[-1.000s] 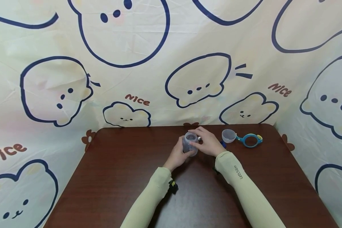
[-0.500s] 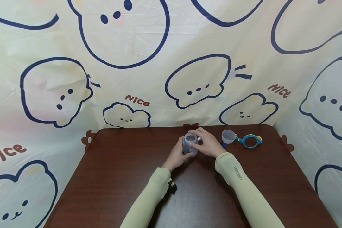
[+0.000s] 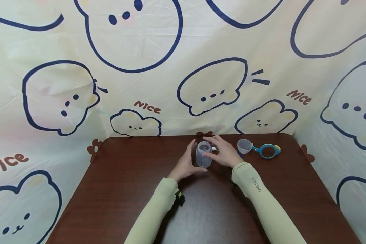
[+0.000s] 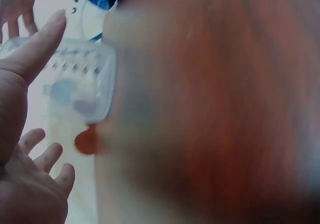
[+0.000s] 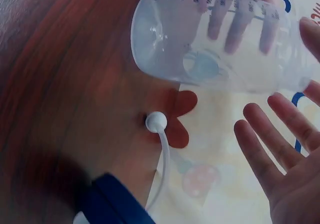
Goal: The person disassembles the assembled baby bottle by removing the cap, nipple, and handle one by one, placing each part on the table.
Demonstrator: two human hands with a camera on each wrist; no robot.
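Observation:
A translucent baby bottle [image 3: 203,158] with printed marks stands upright on the table, its mouth uncovered. My right hand [image 3: 224,151] holds it by the neck between thumb and index finger, as the right wrist view shows; the other fingers [image 5: 260,144] spread clear of it. To its left, my left hand [image 3: 185,162] is spread, with thumb and fingers apart around the bottle [image 4: 102,83]. Beyond the right hand lies a dark blue lid [image 5: 117,201] with a thin straw [image 5: 165,159] ending in a white ball [image 5: 156,122]. In the head view the right hand mostly hides this lid.
A clear dome cover [image 3: 245,146] lies at the back right of the brown table [image 3: 134,189]. Beside it is a blue ring [image 3: 267,151] with a yellow part. A printed cloth [image 3: 146,84] hangs behind the table's back edge and along both sides.
My left hand has let go of the bottle, its thumb and fingers opening and drawing a little to the left. The right hand stays at the neck, and the bottle has hardly moved.

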